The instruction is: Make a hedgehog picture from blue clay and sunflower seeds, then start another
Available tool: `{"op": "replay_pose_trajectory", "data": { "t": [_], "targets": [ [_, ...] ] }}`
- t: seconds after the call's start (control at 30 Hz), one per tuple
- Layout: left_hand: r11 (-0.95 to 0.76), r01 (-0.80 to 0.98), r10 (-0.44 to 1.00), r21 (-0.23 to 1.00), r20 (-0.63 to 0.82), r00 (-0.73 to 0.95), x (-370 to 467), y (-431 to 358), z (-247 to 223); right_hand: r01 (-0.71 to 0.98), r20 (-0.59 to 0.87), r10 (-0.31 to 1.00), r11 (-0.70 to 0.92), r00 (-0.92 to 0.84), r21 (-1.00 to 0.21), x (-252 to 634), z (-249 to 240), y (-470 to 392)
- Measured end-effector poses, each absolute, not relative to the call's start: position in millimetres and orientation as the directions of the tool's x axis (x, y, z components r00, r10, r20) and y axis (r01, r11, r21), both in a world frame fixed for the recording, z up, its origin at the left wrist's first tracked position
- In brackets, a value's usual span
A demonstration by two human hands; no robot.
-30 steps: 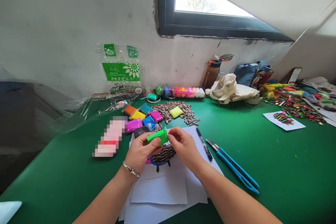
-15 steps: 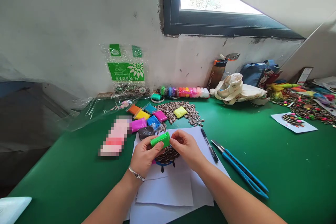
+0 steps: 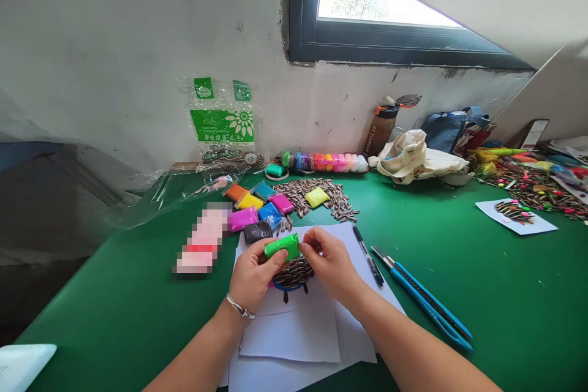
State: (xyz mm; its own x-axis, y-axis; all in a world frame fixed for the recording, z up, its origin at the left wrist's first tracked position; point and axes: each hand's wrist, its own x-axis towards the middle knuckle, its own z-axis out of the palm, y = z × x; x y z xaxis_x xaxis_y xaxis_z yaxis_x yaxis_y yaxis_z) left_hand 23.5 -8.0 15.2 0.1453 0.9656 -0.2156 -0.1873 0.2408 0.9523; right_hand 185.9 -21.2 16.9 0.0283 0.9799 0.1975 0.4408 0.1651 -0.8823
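A bright green packet of modelling clay (image 3: 282, 246) is held between thumb and fingers of my left hand (image 3: 252, 272). At its right end the thumb and forefinger of my right hand (image 3: 329, 260) pinch together on the wrapper's edge. Just below both hands lies a sunflower-seed picture (image 3: 294, 275) with a blue rim, partly hidden by my fingers. It rests on white paper sheets (image 3: 294, 337). Beyond my left hand sit a black clay packet (image 3: 257, 232), a blue one (image 3: 270, 213) and several other colours.
Loose sunflower seeds (image 3: 337, 199) spread behind the paper, with a yellow packet (image 3: 316, 197) on them. A pen (image 3: 367, 255) and a blue utility knife (image 3: 425, 300), blade exposed, lie to the right. A water bottle (image 3: 381, 128) and cloth bag (image 3: 411, 159) stand by the wall.
The whole view has shifted very slightly. Both hands keep the same hold on the green packet, with hardly any movement.
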Motion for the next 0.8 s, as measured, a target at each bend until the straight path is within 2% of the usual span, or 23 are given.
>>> {"op": "replay_pose_trajectory", "data": {
  "t": [0.1,0.23,0.47,0.67,0.8],
  "targets": [
    [0.223,-0.216,0.972,0.951,-0.201,0.120,21.6,-6.2,14.1,0.522,0.252,0.968,0.207,0.016,-0.827,185.1,15.9,-22.0],
    [0.222,-0.313,0.975,0.924,-0.204,0.089,15.9,-1.5,14.0,0.532,0.259,0.966,0.223,-0.008,-0.817,184.7,15.3,-22.6],
    [0.258,-0.318,0.960,0.912,-0.207,0.187,16.5,-2.7,15.0,0.392,0.224,0.975,0.206,-0.001,-0.896,184.8,17.1,-21.7],
    [0.249,-0.300,0.960,0.921,-0.194,0.201,17.1,-3.1,12.6,0.295,0.115,0.993,0.111,-0.005,-0.949,184.9,18.6,-21.2],
    [0.247,-0.296,0.957,0.923,-0.186,0.221,15.8,-3.6,13.9,0.141,0.030,0.999,0.036,-0.045,-0.989,185.6,21.3,-19.4]
  ]
}}
